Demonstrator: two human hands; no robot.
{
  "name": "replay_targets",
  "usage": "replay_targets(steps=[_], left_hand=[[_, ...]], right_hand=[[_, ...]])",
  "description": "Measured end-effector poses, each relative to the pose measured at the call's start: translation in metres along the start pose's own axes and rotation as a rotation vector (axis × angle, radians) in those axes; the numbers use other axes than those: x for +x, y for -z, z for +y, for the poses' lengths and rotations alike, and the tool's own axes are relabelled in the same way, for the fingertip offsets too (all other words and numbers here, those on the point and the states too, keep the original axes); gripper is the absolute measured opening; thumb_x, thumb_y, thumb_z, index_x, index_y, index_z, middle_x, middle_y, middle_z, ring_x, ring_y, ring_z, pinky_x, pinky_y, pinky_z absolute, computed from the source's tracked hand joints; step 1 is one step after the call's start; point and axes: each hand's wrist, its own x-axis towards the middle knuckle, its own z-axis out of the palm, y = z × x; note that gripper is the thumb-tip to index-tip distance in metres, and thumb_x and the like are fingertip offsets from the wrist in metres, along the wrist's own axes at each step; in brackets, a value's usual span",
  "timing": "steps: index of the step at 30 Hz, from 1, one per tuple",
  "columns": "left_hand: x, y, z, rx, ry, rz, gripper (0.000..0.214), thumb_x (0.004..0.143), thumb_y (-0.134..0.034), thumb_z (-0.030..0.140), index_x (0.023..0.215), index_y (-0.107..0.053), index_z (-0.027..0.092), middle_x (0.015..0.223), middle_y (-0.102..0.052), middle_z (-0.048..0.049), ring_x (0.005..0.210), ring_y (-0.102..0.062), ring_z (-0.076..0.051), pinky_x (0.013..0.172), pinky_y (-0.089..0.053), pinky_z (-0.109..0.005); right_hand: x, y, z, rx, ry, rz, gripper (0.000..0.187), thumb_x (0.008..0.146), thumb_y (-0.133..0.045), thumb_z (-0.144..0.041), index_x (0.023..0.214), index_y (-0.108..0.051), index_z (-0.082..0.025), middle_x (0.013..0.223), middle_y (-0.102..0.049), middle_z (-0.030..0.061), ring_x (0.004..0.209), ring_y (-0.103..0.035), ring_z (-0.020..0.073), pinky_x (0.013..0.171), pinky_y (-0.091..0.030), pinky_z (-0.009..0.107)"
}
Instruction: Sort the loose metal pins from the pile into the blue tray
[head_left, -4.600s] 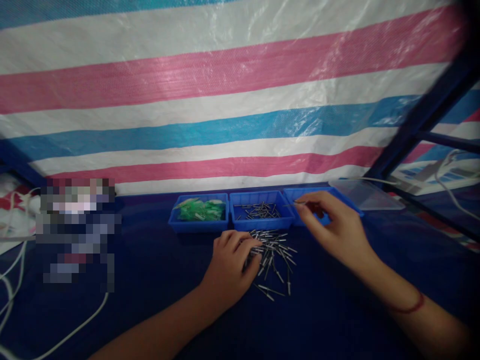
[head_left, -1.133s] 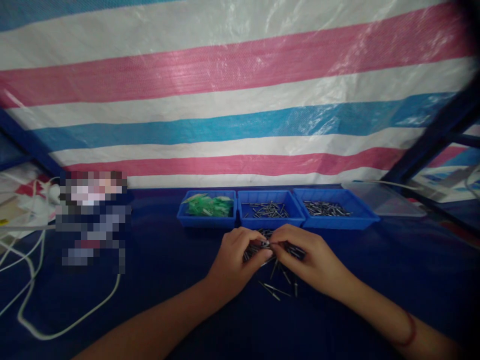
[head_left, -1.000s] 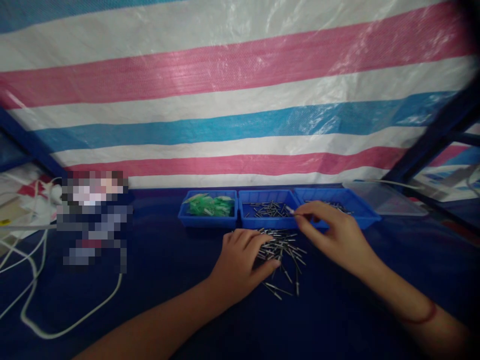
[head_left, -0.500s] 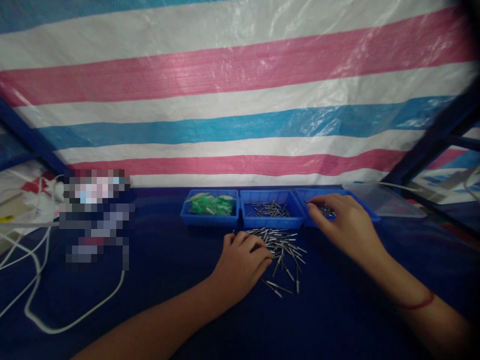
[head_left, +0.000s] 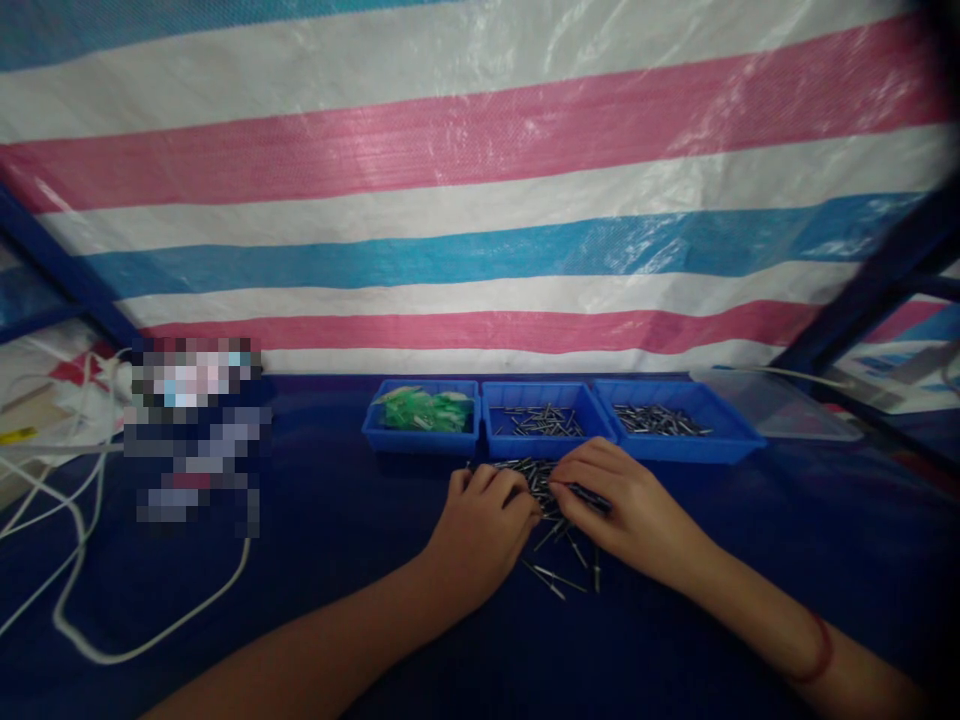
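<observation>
The left hand (head_left: 484, 515) lies on the desk (head_left: 337, 580) with its fingers bent down on the left edge of a pile of pins (head_left: 534, 472). I cannot tell if it holds a pin. The right hand (head_left: 622, 505) lies on the right side of the pile. Its fingers are close together over the pins, and I cannot tell if one is pinched. The two hands almost meet in the middle. A few loose pins (head_left: 559, 577) lie on the desk just in front of the hands.

Three blue trays stand in a row just behind the pile. The left tray (head_left: 416, 443) has green bits (head_left: 424, 410) in it. The middle tray (head_left: 547, 447) and the right tray (head_left: 690, 448) both have pins in them. A clear lid (head_left: 780, 412) lies beside the right tray.

A striped sheet (head_left: 480, 150) of pink, white and blue hangs behind the desk. A white cable (head_left: 150, 640) curls on the left. A blurred patch (head_left: 195, 430) sits there too, and nothing on it can be read. A red band (head_left: 819, 650) is on the right wrist.

Half a second ago the right hand was up at the right tray. Now it is back down on the pile. The left hand has stayed at the pile.
</observation>
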Motion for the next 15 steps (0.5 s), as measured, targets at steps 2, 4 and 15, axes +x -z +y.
replay_targets(steps=[2,4,15], left_hand=[[0.0001,-0.0014,-0.0002,-0.001,0.013,0.007,0.009,0.092,-0.051,0.024,0.093,-0.059,0.02,0.107,-0.061,-0.0037,0.098,-0.05,-0.022,0.079,-0.032,-0.038],[0.0003,-0.0018,-0.0007,-0.015,0.022,0.004,0.01,0.092,-0.049,0.023,0.096,-0.057,0.02,0.109,-0.061,-0.0043,0.099,-0.05,-0.022,0.08,-0.033,-0.038],[0.0013,0.0067,-0.0038,-0.293,0.068,0.067,0.018,0.097,-0.036,0.021,0.095,-0.054,0.019,0.095,-0.064,-0.0029,0.091,-0.055,-0.018,0.081,-0.035,-0.034]], right_hand=[[0.0,-0.0002,-0.002,0.013,0.002,-0.019,0.013,0.085,-0.052,-0.016,0.082,-0.064,-0.02,0.082,-0.066,0.0063,0.078,-0.058,0.02,0.073,-0.045,0.037],[0.0001,0.0003,-0.0045,0.034,0.016,-0.028,0.011,0.085,-0.054,-0.017,0.082,-0.064,-0.02,0.08,-0.066,0.006,0.077,-0.058,0.0196,0.072,-0.045,0.036],[-0.0022,-0.0014,-0.0101,0.199,0.008,0.054,0.007,0.084,-0.056,-0.018,0.086,-0.062,-0.021,0.08,-0.065,0.0045,0.077,-0.06,0.018,0.071,-0.047,0.032]])
